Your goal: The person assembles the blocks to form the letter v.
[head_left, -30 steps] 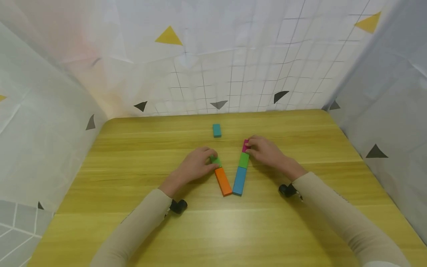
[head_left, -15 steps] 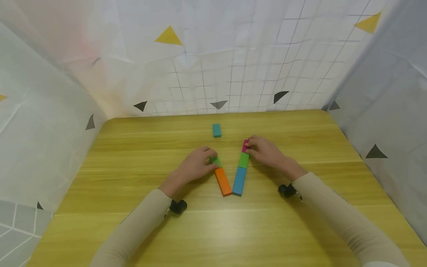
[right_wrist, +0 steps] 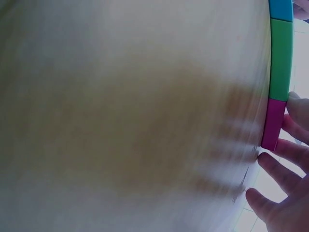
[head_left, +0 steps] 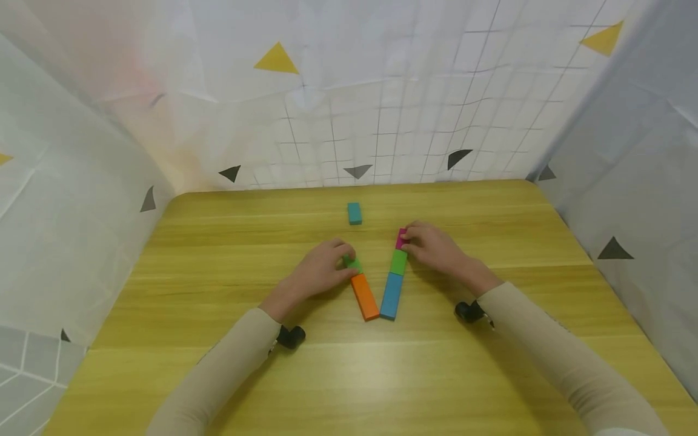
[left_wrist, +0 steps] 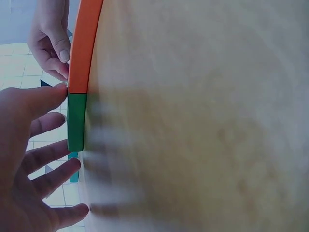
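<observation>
My left hand pinches a small green block between thumb and fingertips. Its near end meets an orange block, end to end. On the other side, my right hand holds a magenta block by thumb and forefinger. Below the magenta one, a second green block and a longer blue block continue the row. Both rows lie on the table and form a V, with their near ends together. The left wrist view shows the thumb by the orange-green seam, other fingers spread past the green end.
A teal block lies apart near the back of the wooden table. White patterned sheeting stands behind the table and along both sides. A small black camera is strapped at each wrist.
</observation>
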